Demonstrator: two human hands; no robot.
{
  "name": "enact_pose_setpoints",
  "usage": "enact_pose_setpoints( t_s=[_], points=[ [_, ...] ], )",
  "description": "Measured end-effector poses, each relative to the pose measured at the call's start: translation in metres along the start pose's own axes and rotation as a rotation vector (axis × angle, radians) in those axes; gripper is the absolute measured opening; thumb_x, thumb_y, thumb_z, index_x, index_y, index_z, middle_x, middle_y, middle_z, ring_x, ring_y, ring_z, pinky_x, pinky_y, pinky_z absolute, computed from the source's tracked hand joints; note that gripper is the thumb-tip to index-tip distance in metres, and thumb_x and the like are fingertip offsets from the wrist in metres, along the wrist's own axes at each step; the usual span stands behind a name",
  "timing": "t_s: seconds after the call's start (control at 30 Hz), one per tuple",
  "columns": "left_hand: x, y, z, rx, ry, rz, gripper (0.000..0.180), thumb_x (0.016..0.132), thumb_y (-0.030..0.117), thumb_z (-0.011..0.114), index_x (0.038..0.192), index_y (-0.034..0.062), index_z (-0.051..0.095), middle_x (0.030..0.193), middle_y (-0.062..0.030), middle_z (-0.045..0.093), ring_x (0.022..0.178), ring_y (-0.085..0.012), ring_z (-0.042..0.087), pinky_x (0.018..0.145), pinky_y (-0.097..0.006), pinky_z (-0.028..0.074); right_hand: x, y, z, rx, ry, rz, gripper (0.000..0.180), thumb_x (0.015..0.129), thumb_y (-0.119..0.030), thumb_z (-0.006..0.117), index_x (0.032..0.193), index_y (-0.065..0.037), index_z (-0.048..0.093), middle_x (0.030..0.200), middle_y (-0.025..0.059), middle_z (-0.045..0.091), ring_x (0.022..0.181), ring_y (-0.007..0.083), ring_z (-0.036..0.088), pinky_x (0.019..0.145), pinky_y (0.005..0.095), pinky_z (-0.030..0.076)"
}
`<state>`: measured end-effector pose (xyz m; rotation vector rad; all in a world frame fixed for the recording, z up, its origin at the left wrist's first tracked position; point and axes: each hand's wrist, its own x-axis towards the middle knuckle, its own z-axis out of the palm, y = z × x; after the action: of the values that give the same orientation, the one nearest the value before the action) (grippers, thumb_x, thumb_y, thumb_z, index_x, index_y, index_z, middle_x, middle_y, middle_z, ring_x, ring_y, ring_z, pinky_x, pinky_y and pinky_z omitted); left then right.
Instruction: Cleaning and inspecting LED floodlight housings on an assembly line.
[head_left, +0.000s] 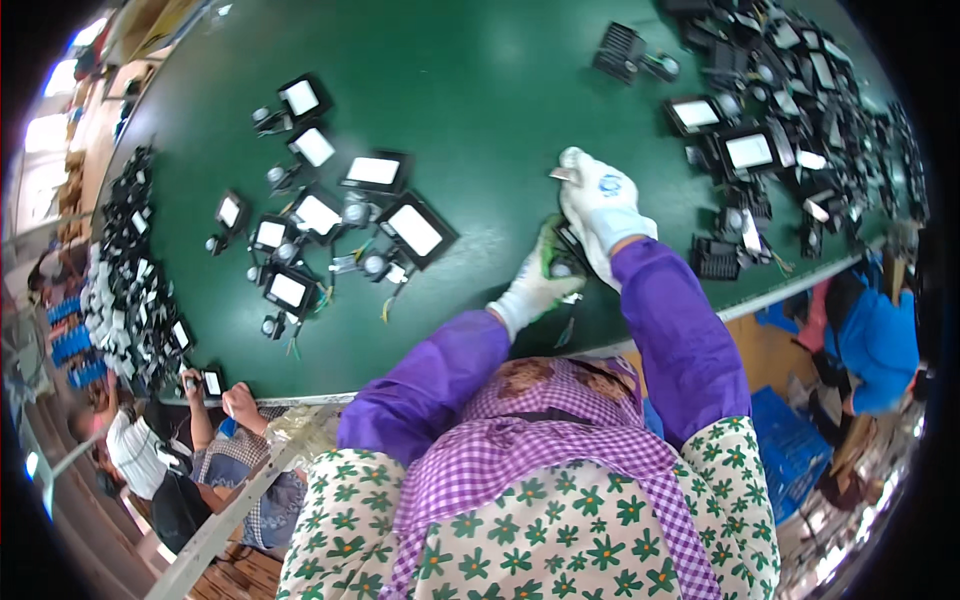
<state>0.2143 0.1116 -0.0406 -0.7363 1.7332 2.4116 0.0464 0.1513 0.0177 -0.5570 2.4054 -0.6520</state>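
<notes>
Both my hands wear white gloves and meet over the near edge of a green table (470,90). My left hand (535,285) grips a small black lamp unit (568,250) from below, with wires hanging under it. My right hand (600,205) rests on top of the same unit, fingers bent, and pinches a small silvery part (560,174) at its fingertips. Purple sleeves cover both forearms.
Several black floodlight units with white panels (415,230) lie left of my hands, and a denser heap (770,120) lies at the right. More units (135,270) are piled at the far left edge. A seated person (215,440) holds a unit at lower left; another person in blue (875,335) is at right.
</notes>
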Motion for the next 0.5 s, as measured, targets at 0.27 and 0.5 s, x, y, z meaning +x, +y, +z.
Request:
enact_pose_setpoints(
  t_s=[0.27,0.5],
  points=[
    [0.005,-0.002,-0.027,-0.198,-0.052,0.038,0.096,0.072,0.001,0.077,0.152,0.0065,0.023,0.14,-0.0123,0.046,0.122,-0.0226,0.05,0.1,-0.031,0.045,-0.065,0.054,0.023,-0.25,0.188,-0.068,0.028,0.088,-0.033,0.061,0.102,-0.01,0.057,0.095,0.0151,0.068,0.091,0.0359,0.065,0.079,0.0464,0.05],
    [0.01,0.031,-0.137,-0.466,0.308,-0.004,0.088,0.085,0.0,0.07,0.154,0.0262,0.021,0.084,-0.0041,0.062,0.063,-0.0111,0.058,0.049,-0.025,0.045,-0.115,0.064,0.032,-0.091,0.189,0.095,0.024,0.09,-0.033,0.06,0.096,-0.009,0.057,0.088,0.017,0.067,0.085,0.039,0.064,0.076,0.0466,0.05]
  ],
)
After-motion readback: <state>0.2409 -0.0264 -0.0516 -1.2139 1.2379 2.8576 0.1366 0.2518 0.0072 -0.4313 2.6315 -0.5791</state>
